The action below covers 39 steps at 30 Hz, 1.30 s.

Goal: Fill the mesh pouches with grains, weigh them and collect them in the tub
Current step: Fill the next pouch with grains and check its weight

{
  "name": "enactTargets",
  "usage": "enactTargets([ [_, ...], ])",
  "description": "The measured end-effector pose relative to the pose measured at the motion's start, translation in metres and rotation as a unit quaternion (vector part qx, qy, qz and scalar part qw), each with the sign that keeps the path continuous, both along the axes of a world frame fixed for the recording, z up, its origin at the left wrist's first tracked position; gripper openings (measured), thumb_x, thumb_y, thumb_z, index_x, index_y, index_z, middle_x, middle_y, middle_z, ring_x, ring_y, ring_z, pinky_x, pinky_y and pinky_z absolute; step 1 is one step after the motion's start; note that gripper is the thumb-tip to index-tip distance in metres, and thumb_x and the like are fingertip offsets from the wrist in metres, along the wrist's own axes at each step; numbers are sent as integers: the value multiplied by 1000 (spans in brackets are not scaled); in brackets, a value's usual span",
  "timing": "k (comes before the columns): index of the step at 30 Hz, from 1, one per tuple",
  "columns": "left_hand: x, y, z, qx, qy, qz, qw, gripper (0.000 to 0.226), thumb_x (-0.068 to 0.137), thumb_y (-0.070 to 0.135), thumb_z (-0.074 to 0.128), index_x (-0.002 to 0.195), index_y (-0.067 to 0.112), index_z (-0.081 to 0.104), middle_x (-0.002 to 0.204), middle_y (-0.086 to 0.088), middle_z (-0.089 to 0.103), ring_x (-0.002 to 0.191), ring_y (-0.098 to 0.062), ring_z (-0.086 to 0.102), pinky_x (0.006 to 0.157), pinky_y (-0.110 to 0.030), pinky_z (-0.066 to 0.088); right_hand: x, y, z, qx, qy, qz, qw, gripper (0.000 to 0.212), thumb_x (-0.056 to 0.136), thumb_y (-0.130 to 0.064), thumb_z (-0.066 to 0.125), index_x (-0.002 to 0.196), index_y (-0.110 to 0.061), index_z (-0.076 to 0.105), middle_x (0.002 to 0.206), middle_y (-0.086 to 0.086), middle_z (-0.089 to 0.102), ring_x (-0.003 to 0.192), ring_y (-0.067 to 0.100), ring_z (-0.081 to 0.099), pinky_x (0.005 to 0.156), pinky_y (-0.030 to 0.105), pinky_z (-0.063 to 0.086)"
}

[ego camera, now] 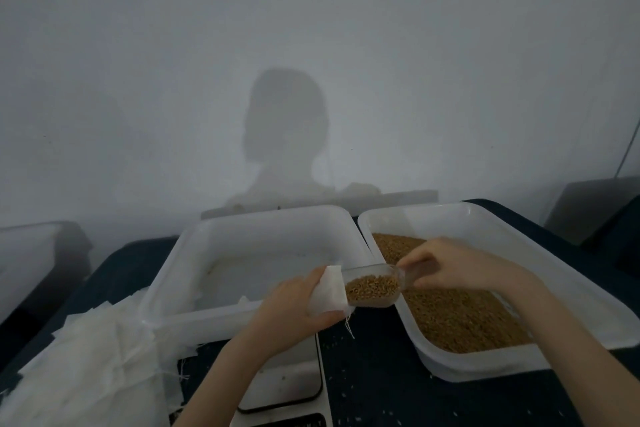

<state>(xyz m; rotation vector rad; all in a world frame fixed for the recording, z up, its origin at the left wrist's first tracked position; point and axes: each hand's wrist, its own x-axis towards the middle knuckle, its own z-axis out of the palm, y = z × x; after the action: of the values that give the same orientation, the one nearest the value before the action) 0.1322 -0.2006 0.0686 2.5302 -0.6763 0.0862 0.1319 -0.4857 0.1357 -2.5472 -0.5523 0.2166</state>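
Scale (284, 381) under left forearm; left hand (294, 305) grips pouch (329, 291); right hand (457, 267) holds scoop (372, 284).

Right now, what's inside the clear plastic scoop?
Brown grains fill the clear plastic scoop, whose mouth enters the white mesh pouch. The pouch's inside is hidden by its fabric.

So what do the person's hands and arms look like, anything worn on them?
Both are bare: the left hand and right hand show no gloves, rings or watch, and no sleeves show on either forearm as far as the frame reaches.
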Motion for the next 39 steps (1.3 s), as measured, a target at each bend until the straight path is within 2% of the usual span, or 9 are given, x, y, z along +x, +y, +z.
enactTargets([
  [6, -3, 3, 8, -40, 28, -12, 999, 61, 78, 62, 58, 131, 45, 35, 113, 12, 56, 95, -5, 54, 80, -24, 45, 2, 12, 0, -28, 9, -12, 999, 36, 85, -18, 70, 115, -35, 64, 99, -26, 64, 92, -15, 60, 81, 8, 49],
  [14, -3, 4, 7, -60, 37, 16, 997, 58, 78, 54, 65, 128, 34, 44, 102, 19, 55, 86, 5, 53, 67, -11, 40, 8, 24, 6, -55, -22, -6, 998, 35, 87, -16, 66, 118, -33, 64, 105, -24, 64, 100, -8, 59, 97, 30, 51],
  [15, -3, 1, 7, -65, 33, 24, 997, 58, 78, 52, 66, 128, 32, 45, 100, 18, 55, 85, 5, 52, 67, -12, 40, 10, 26, 10, -71, -52, -14, 996, 34, 88, -17, 66, 117, -34, 64, 108, -22, 65, 101, -8, 58, 103, 32, 46],
  [17, -1, -5, 5, -76, 23, 48, 996, 60, 79, 49, 68, 131, 29, 44, 100, 16, 54, 85, 0, 52, 69, -15, 40, 13, 33, 20, -142, -162, -16, 976, 34, 89, -16, 63, 116, -37, 64, 112, -19, 65, 110, -4, 51, 120, 39, 14],
  [19, 2, -12, 3, -101, 23, 84, 991, 62, 79, 46, 69, 132, 27, 43, 103, 14, 53, 91, -4, 52, 75, -19, 41, 13, 44, 32, -213, -257, -3, 942, 36, 88, -11, 59, 114, -36, 65, 115, -14, 62, 124, 4, 41, 112, 36, -19],
  [23, 2, -22, -4, -169, 23, 123, 978, 45, 76, 48, 71, 111, 33, 47, 90, 21, 55, 80, 5, 53, 63, -11, 40, 2, 69, 56, -314, -378, 2, 871, 44, 83, -5, 60, 116, -35, 64, 116, -7, 57, 133, 15, 30, 97, 35, -40],
  [29, 0, -28, -12, -259, 10, 140, 956, 36, 75, 43, 73, 102, 27, 54, 91, 14, 63, 84, -1, 59, 66, -17, 47, -12, 93, 71, -341, -463, 16, 818, 45, 85, 0, 53, 120, -27, 65, 107, 4, 55, 127, 25, 37, 99, 40, -39],
  [36, 4, -25, -13, -239, 5, 143, 960, 36, 76, 47, 72, 101, 27, 56, 92, 16, 62, 83, 4, 55, 66, -16, 45, -18, 101, 76, -361, -440, 23, 822, 48, 90, -4, 43, 128, -29, 58, 118, 2, 49, 133, 23, 28, 96, 42, -41],
  [39, 6, -28, -13, -246, 11, 145, 958, 38, 74, 49, 71, 102, 29, 56, 92, 16, 62, 84, 4, 56, 69, -18, 48, -16, 102, 78, -373, -455, 22, 808, 55, 89, -9, 23, 128, -25, 59, 118, 4, 48, 135, 24, 27, 98, 44, -39],
])
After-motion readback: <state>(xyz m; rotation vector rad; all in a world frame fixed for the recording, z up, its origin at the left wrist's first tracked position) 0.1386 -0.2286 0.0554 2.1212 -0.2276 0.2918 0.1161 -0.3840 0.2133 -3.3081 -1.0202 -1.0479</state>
